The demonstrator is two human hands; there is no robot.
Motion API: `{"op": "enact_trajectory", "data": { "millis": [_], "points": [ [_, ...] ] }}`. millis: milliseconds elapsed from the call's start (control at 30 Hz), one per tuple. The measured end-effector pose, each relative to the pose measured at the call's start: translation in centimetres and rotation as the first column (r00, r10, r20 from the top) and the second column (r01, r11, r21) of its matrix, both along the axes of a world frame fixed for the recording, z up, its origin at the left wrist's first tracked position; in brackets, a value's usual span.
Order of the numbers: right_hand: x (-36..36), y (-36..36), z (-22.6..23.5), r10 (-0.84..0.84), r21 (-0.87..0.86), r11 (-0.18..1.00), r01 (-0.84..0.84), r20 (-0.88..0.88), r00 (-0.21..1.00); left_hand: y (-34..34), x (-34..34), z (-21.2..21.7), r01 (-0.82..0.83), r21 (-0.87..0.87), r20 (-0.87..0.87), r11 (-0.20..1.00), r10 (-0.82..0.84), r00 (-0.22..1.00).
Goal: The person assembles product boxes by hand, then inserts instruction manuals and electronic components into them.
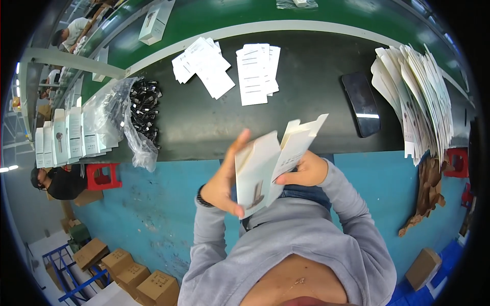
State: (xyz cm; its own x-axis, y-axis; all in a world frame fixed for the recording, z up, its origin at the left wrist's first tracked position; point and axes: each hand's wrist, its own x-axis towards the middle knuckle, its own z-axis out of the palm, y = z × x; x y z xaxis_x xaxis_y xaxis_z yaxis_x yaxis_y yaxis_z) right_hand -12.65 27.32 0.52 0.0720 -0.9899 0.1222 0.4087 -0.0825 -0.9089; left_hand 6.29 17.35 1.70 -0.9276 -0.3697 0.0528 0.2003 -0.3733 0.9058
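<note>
In front of my waist is a white carton box (258, 176), tilted, with a small dark product picture on its face and its end flaps standing up. My right hand (306, 171) grips its right side, the thumb lying across the front. Along its left side my left hand (224, 176) cups the box, with a finger stretched toward the top and the thumb near the lower corner. Some of the left fingers are hidden behind the carton. A dark band circles my left wrist.
Two piles of printed white slips (258, 71) lie on the dark table (306, 76). To the right are a black phone (361, 104) and a stack of flat cartons (413, 97). On the left, a plastic bag (107, 112) of small black parts sits beside standing boxes (60, 137).
</note>
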Motion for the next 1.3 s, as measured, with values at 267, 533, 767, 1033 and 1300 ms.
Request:
{"op": "enact_trajectory", "data": {
  "millis": [267,533,767,1033,1300],
  "points": [
    [0.3,-0.4,-0.9,-0.363,0.054,0.927,0.372,-0.123,0.924,0.7,-2.3,-0.3,-0.350,-0.173,0.094,0.920,0.369,0.924],
    [1.6,-0.5,0.4,-0.353,-0.119,0.935,0.335,-0.206,0.912,1.8,-1.9,-0.2,-0.278,-0.814,-0.106,0.511,0.340,0.934],
    [1.3,0.3,-0.8,-0.410,-0.322,0.899,0.297,-0.375,0.831,-0.5,-1.7,2.3,-0.243,-0.873,-0.154,0.424,0.233,0.960],
    [3.7,0.1,-0.5,-0.490,-0.296,0.829,0.474,0.024,0.872,3.4,-5.4,0.0,-0.608,-0.444,-0.405,0.659,0.457,0.792],
    [2.2,0.8,1.3,-0.677,-0.504,0.730,0.461,-0.443,0.588,2.6,-3.8,-0.2,-0.588,-0.626,-0.427,0.512,0.405,0.808]
  ]
}}
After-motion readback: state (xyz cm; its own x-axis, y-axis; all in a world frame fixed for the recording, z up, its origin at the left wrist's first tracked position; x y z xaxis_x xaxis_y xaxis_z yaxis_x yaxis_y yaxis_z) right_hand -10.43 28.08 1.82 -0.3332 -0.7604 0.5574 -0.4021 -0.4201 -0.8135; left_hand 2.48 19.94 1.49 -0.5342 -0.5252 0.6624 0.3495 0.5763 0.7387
